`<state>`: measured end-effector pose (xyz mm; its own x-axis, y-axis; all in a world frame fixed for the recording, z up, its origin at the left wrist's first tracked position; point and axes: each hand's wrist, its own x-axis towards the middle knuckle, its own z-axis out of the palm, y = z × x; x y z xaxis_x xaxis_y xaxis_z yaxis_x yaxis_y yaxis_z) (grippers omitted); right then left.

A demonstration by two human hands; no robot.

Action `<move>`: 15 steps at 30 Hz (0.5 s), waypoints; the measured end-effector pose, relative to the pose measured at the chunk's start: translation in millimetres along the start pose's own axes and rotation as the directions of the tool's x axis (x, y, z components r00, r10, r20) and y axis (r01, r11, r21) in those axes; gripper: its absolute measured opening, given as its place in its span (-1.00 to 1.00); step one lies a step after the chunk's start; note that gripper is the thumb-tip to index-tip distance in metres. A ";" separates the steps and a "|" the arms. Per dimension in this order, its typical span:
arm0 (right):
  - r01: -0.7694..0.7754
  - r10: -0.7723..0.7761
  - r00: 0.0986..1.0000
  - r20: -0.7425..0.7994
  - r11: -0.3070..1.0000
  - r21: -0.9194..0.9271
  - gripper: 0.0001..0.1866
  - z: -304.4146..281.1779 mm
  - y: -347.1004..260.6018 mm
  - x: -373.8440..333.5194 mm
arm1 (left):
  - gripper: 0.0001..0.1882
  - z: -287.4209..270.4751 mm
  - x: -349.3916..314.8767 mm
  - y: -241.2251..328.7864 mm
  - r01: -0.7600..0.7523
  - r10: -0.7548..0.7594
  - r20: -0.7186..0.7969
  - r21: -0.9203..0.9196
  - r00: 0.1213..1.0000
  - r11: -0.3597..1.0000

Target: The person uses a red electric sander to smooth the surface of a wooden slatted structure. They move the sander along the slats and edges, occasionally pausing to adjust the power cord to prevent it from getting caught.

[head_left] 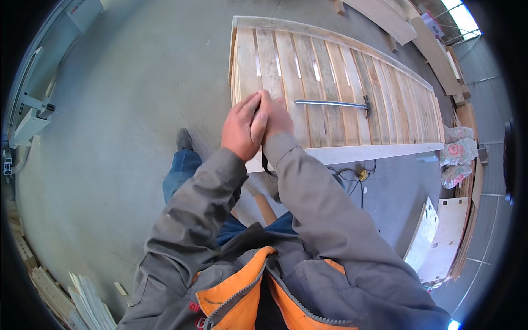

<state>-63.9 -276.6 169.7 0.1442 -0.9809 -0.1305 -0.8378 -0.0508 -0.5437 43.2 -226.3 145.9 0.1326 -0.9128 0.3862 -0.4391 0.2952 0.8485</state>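
Note:
My left hand (240, 130) and my right hand (278, 116) are pressed together over the near left corner of a long slatted wooden frame (308, 60). Both are closed, the left fingers lapping against the right. Whatever they grip is hidden behind them. From beneath my right wrist a black cord or strap (265, 161) hangs down beside the frame's near edge. A claw hammer (330, 103) lies on the slats to the right of my hands, its metal shaft pointing toward them and its head farther right.
Black cable with a yellow plug (363, 175) lies on the floor below the near rail. White sacks (459, 151) and leaning boards (444, 236) line the right side. Planks (88, 300) are stacked at lower left. A grey machine (38, 110) stands at far left.

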 end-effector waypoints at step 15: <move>0.019 -0.030 0.998 -0.060 0.984 -0.177 -0.64 4.4 -45.4 151.9 | -0.42 1.5 141.5 -80.7 -0.080 0.070 -0.141 -0.069 0.988 0.994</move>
<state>-1.7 -422.4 170.9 0.1369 -0.9885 -0.0639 -0.9151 -0.1015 -0.3903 96.1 -379.7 131.5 0.2252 -0.8412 0.4916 -0.3857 0.3864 0.8378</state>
